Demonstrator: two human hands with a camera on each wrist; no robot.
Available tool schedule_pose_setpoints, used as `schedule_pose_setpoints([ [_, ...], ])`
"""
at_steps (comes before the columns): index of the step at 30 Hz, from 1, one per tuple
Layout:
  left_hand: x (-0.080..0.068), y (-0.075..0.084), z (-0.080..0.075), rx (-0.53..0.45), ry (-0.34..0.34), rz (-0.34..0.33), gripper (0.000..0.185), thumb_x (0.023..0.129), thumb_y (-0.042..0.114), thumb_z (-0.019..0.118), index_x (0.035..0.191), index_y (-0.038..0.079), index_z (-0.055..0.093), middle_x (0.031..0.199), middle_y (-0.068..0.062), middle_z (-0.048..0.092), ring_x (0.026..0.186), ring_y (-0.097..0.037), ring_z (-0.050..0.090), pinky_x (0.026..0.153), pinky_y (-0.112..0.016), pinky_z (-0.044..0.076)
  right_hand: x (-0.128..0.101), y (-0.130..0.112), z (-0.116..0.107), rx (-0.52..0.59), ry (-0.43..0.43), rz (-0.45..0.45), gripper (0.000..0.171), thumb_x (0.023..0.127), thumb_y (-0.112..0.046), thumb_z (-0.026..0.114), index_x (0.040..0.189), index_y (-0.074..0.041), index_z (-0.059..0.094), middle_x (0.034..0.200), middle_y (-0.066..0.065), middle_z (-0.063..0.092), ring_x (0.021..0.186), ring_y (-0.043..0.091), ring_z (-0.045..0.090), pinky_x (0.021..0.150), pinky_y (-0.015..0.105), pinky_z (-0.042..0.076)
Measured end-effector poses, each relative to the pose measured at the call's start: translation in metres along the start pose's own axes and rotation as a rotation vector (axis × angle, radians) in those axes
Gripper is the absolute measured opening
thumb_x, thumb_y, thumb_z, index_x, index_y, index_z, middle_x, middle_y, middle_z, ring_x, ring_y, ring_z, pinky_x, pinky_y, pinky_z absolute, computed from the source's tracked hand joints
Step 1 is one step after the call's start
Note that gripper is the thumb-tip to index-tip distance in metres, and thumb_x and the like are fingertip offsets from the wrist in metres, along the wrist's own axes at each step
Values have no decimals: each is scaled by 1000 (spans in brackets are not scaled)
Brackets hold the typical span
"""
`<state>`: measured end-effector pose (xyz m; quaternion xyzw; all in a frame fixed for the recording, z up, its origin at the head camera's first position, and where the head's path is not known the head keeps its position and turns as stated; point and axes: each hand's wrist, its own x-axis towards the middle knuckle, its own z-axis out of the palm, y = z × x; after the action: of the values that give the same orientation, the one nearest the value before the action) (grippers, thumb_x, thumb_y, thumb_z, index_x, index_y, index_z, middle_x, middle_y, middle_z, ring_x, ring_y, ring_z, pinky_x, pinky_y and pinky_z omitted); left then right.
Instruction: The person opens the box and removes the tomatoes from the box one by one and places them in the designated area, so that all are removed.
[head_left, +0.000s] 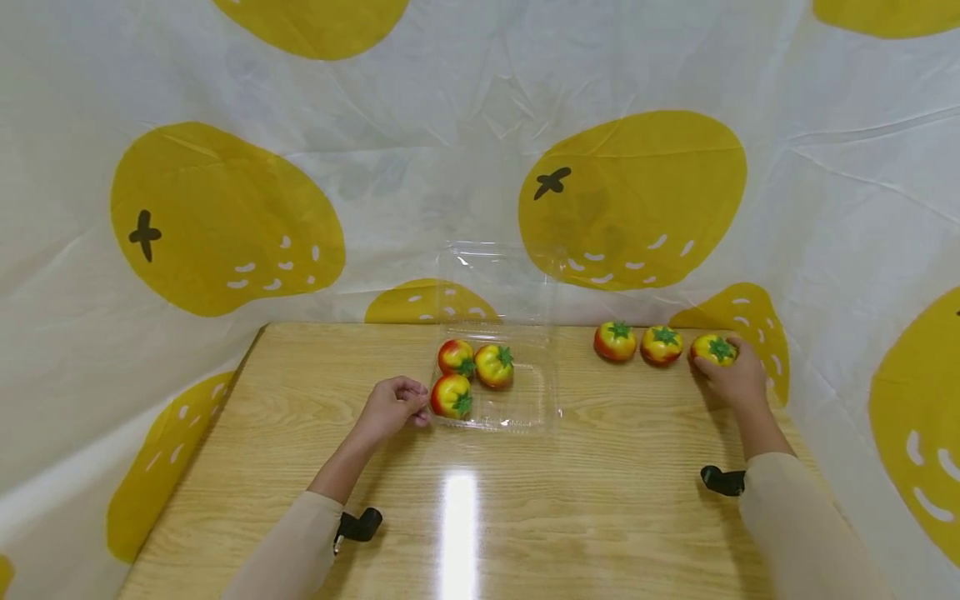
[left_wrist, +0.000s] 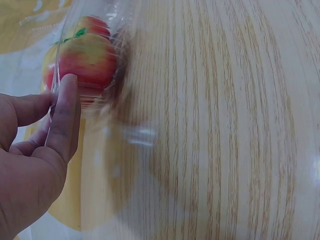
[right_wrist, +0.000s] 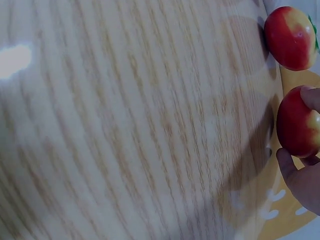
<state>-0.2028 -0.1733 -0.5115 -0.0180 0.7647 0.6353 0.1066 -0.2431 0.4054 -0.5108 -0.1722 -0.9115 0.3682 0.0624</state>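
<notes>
A clear plastic clamshell box (head_left: 525, 400) lies with its lid raised at the back, holding three red-and-yellow toy tomatoes (head_left: 495, 367) with green leaf tops in its left part. My left hand (head_left: 393, 404) pinches the box's left edge between thumb and fingers; in the left wrist view, the hand (left_wrist: 45, 130) has the thin plastic wall between them. On the far right of the table, my right hand (head_left: 735, 375) grips a toy tomato (head_left: 711, 350), thumb on one side and fingers on the other. The right wrist view shows this tomato (right_wrist: 295, 122) with its red side toward the camera.
Two more toy tomatoes, one (head_left: 662, 345) beside the held one and another (head_left: 615, 342) farther left, stand in a row near the back edge of the wooden table (head_left: 570, 517). A white cloth (head_left: 420, 192) with yellow fruit prints hangs behind and at both sides.
</notes>
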Motion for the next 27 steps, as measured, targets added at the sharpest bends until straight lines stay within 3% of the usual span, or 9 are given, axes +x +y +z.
schedule_pose_setpoints([
  [16, -1, 3, 1, 13, -12, 0, 15, 99, -2, 65, 110, -12, 62, 87, -15, 63, 69, -18, 72, 69, -38, 67, 12, 4, 5, -27, -1, -12, 83, 101, -37, 65, 157, 10, 25, 152, 40, 36, 137, 58, 37, 114, 71, 35],
  [27, 0, 3, 1, 16, -3, -9, 13, 99, -4, 64, 109, -12, 63, 84, -13, 62, 68, -18, 72, 67, -34, 67, 12, 6, 4, -17, -41, -48, 87, 101, -40, 64, 156, 12, 20, 152, 42, 33, 138, 60, 35, 115, 72, 32],
])
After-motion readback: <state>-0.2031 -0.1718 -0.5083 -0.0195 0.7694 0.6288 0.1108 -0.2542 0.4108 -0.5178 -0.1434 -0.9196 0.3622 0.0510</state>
